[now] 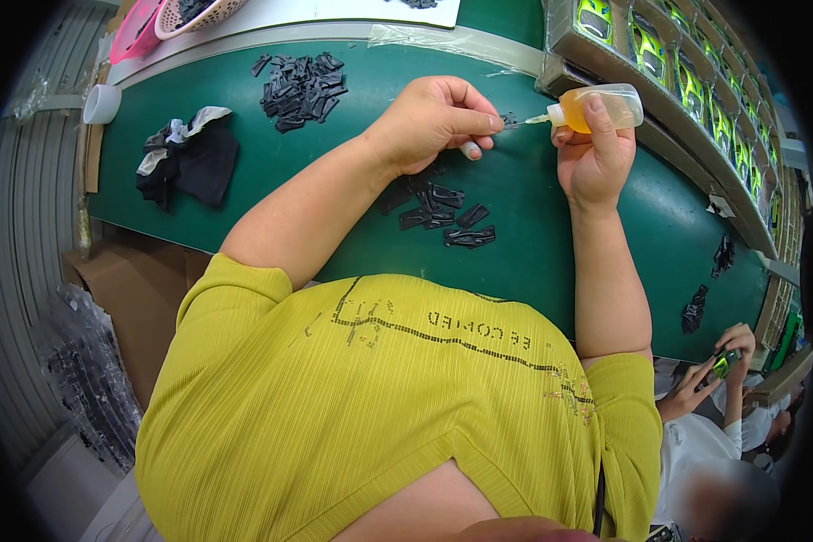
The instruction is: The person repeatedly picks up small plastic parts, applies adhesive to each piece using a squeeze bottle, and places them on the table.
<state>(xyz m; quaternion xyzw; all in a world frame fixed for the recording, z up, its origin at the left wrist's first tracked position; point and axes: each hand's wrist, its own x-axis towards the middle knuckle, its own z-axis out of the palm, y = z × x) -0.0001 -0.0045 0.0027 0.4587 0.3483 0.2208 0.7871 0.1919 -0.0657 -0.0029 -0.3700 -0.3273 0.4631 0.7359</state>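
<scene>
My right hand (598, 149) is wrapped round a clear squeeze bottle (619, 107) with amber liquid in it, tipped on its side. Its thin nozzle points left at a small dark part (509, 120). That part is pinched between the thumb and fingertips of my left hand (438, 125); its exact kind is too small to make out. A white wrap shows on one of the left fingers. Just below the left hand lie several loose black plastic pieces (438, 208). A larger heap of similar black pieces (303, 90) sits farther left.
A black cloth (190, 163) lies on the green table (352, 244) at left, near a white roll (102, 104). Pink baskets (194, 16) stand at the far left. A rack of green-and-black toy cars (646, 50) borders the right. Another person's hands (709, 375) hold a car there.
</scene>
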